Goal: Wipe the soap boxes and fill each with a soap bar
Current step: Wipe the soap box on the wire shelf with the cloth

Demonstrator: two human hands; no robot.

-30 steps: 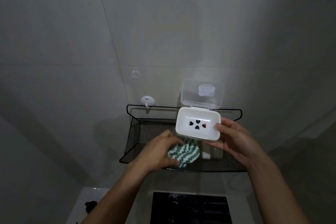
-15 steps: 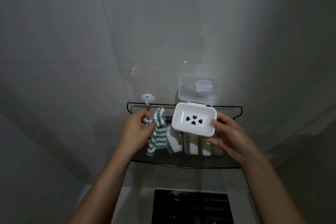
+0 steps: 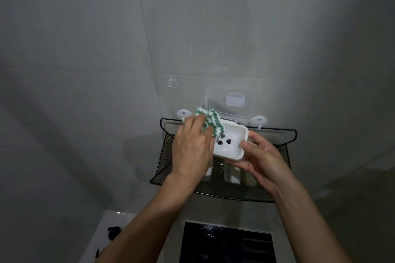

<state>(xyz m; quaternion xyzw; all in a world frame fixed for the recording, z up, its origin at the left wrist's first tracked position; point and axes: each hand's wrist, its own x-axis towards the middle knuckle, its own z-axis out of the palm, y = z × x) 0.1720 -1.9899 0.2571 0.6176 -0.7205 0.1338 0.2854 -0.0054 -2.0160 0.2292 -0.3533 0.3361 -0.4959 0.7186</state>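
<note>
My left hand (image 3: pixel 191 148) grips a green-and-white striped cloth (image 3: pixel 210 121), fingers curled over it, and presses it into the far left corner of the soap box (image 3: pixel 232 144). The cloth bunches up above my knuckles and folds down over the box's rim onto its floor.

My right hand (image 3: pixel 259 161) holds the box from the right side and underneath; the thumb (image 3: pixel 249 145) lies over the near right rim, so that grip is clamped on the box. The box is white, tilted a little toward me, held in the air just above the black mesh shelf (image 3: pixel 164 156). Small heart-shaped drain holes (image 3: pixel 225 142) show dark in its floor, partly covered by the cloth. Its clear lid (image 3: pixel 227 102) stands open behind it, against the grey tiled wall (image 3: pixel 85 49); a pale patch sits on the lid, but I cannot read any writing or brand on it.

Two white suction hooks (image 3: pixel 258 120) hold the shelf's top rail to the wall. On the shelf under my hands stand some pale upright things (image 3: pixel 232 175), too dim and hidden to name. Below the shelf there is a dark rectangular panel (image 3: pixel 226 243) set in a light surface.
</note>
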